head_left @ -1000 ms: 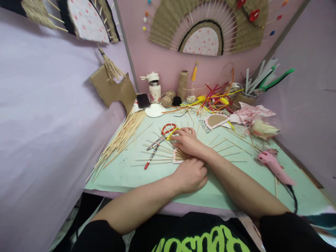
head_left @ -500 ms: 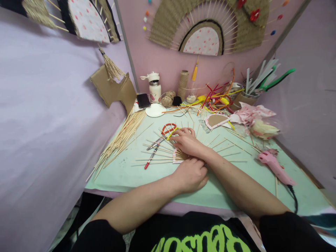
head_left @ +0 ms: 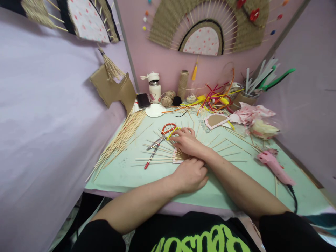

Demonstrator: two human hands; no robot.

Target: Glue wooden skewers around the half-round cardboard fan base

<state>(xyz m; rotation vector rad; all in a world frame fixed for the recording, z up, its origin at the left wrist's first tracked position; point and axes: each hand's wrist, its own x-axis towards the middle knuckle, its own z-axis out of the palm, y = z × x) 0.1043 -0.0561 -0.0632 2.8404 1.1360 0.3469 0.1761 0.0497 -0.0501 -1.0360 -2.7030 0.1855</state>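
A fan of thin wooden skewers (head_left: 157, 153) spreads out from a small pink-edged half-round base (head_left: 176, 157) on the pale green table (head_left: 126, 171). My right hand (head_left: 187, 141) lies over the fan, fingers bent and pressing on the skewers near the red-handled scissors (head_left: 165, 133). My left hand (head_left: 191, 174) rests at the near edge of the base with its fingers curled under; what they hold is hidden. My right forearm crosses just behind the left hand.
A bundle of loose skewers (head_left: 121, 137) lies at the left. A red-tipped tool (head_left: 151, 158) sits near the fan. A pink glue gun (head_left: 274, 166) lies at the right. Twine spools (head_left: 183, 84), a white bottle (head_left: 154, 88), a phone (head_left: 143, 100) and coloured strips (head_left: 217, 96) crowd the back.
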